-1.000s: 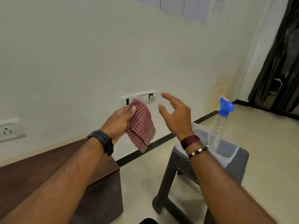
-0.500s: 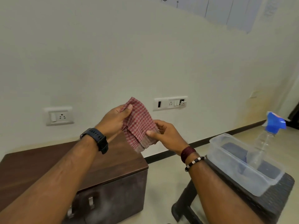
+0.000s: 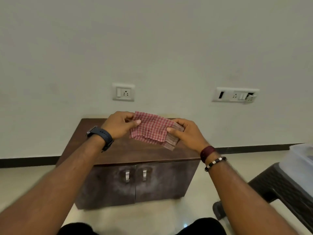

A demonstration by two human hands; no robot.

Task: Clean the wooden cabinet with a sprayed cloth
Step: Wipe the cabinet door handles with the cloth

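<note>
A red-and-white checked cloth [image 3: 152, 128] is stretched between both hands above the cabinet top. My left hand [image 3: 119, 125] pinches its left edge between thumb and fingers. My right hand [image 3: 185, 132] pinches its right, folded edge the same way. Below them stands the low dark wooden cabinet [image 3: 135, 184], with two doors and two metal handles [image 3: 135, 175] on its front. The spray bottle is out of view.
A dark woven plastic stool [image 3: 288, 189] stands at the right, carrying a clear plastic tub [image 3: 299, 155] cut off by the frame edge. The wall behind holds a socket plate [image 3: 123, 92] and a longer switch panel [image 3: 235, 95]. Pale tiled floor surrounds the cabinet.
The view has swung left to face the cabinet head-on. My right hand took hold of the cloth, and both hands now hold it spread flat over the cabinet top. The spray bottle left the frame.
</note>
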